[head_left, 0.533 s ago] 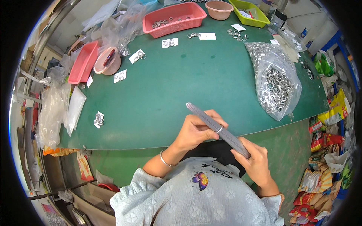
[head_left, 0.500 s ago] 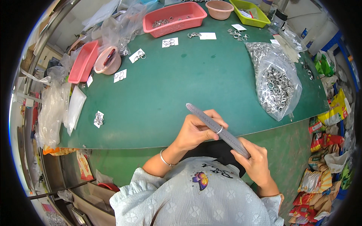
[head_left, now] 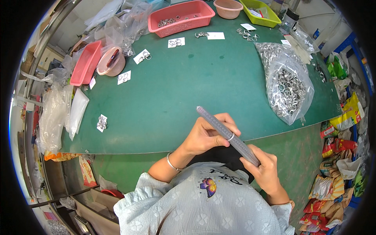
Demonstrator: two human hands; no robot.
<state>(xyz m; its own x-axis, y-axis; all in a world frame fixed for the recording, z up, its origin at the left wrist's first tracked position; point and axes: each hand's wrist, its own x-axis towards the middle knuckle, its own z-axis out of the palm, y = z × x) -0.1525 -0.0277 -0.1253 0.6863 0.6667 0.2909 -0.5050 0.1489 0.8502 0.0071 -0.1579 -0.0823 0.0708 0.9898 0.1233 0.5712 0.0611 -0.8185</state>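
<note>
A long grey tapered sizing stick (head_left: 219,126) slants from upper left to lower right over the near edge of the green table (head_left: 176,94). A silver ring (head_left: 231,137) sits around the stick near its middle. My left hand (head_left: 207,135) is closed on the stick beside the ring, fingers touching it. My right hand (head_left: 266,168) grips the stick's lower end.
A clear bag of metal rings (head_left: 288,84) lies to the right. At the back stand a red basket (head_left: 181,17), a pink bowl (head_left: 228,8) and a yellow-green tray (head_left: 260,8). White cards with rings (head_left: 124,77) dot the table. A red tray (head_left: 85,62) and plastic bags lie left.
</note>
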